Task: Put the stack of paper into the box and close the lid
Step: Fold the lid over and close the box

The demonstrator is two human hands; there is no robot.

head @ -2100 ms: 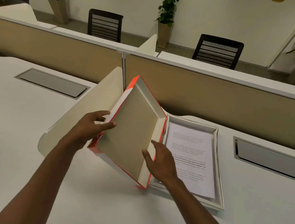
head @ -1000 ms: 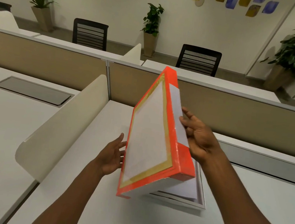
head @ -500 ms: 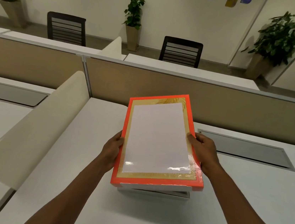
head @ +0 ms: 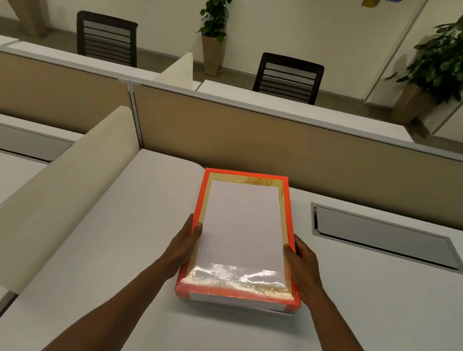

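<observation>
An open office with potted plants and black chairs beyond a tan partition (head: 286, 150) frames the white desk (head: 366, 323) in front of me. On that desk, just before the partition and left of a grey cable hatch (head: 386, 238), sits the box (head: 238, 303), of which only a thin white strip shows under the orange-rimmed lid (head: 242, 232). The lid lies flat over it, apparently nearly seated; the stack of paper is out of sight, presumably inside. The left hand (head: 183, 245) clasps the lid's left edge, thumb on top, and the right hand (head: 303, 261) clasps the right edge likewise. The lid looks like stiff, light card with a glossy face that catches glare near the front, so I'd guess it is slippery on top; the long side edges seem the sure place to hold, pressing down evenly so it does not jam askew.
</observation>
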